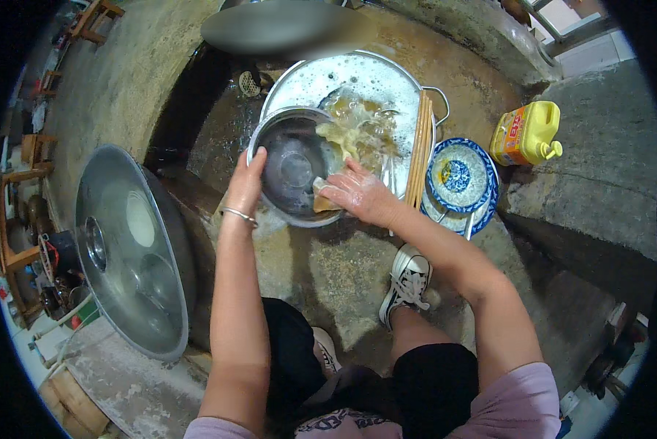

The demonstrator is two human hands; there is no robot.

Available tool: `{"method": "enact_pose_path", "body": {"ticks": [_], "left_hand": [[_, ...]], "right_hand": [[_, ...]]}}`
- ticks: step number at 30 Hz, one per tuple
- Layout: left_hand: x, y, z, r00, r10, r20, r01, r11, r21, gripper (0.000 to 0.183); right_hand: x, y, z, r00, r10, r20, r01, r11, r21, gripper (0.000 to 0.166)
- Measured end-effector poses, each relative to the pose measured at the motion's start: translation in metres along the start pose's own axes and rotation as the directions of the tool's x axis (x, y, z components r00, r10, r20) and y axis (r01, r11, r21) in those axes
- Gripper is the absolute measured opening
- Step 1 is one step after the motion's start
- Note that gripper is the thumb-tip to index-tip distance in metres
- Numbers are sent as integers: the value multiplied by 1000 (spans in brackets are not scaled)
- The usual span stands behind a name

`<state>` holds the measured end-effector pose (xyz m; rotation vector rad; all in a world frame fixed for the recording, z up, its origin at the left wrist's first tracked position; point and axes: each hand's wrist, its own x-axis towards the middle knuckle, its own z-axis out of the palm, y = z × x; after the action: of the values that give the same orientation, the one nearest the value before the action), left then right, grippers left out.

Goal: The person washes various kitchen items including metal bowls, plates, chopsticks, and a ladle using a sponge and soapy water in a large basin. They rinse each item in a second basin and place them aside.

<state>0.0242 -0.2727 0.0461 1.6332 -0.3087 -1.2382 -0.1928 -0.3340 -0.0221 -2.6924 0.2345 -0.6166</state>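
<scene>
My left hand [246, 178] grips the left rim of a stainless steel bowl [292, 164], thumb over the edge. The bowl is tilted over the near left side of a large metal basin [290, 77] of foamy water. My right hand [361, 192] holds a tan sponge or cloth [325, 203] against the bowl's right inner wall; the fingers partly hide it. Beyond the fingertips is something pale yellow [342, 137], either cloth or liquid; I cannot tell which. Brownish water churns in the basin beside the bowl. Wooden chopsticks [419, 151] lie across the basin's right rim.
Blue-and-white dishes [454, 175] are stacked right of the basin, with utensil handles in them. A yellow detergent jug [526, 133] stands farther right. At left, a large metal basin [166, 307] holds water and submerged dishes. A drain strainer [249, 84] lies beyond the bowl.
</scene>
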Motion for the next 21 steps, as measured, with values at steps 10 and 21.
{"method": "enact_pose_path", "body": {"ticks": [10, 21], "left_hand": [[-7, 13, 11, 989, 27, -148, -33, 999, -42, 36], [-24, 6, 48, 991, -119, -66, 126, 985, 115, 64]], "right_hand": [[19, -11, -3, 996, 70, -61, -66, 996, 56, 46], [39, -15, -9, 968, 223, -113, -215, 974, 75, 54]]}}
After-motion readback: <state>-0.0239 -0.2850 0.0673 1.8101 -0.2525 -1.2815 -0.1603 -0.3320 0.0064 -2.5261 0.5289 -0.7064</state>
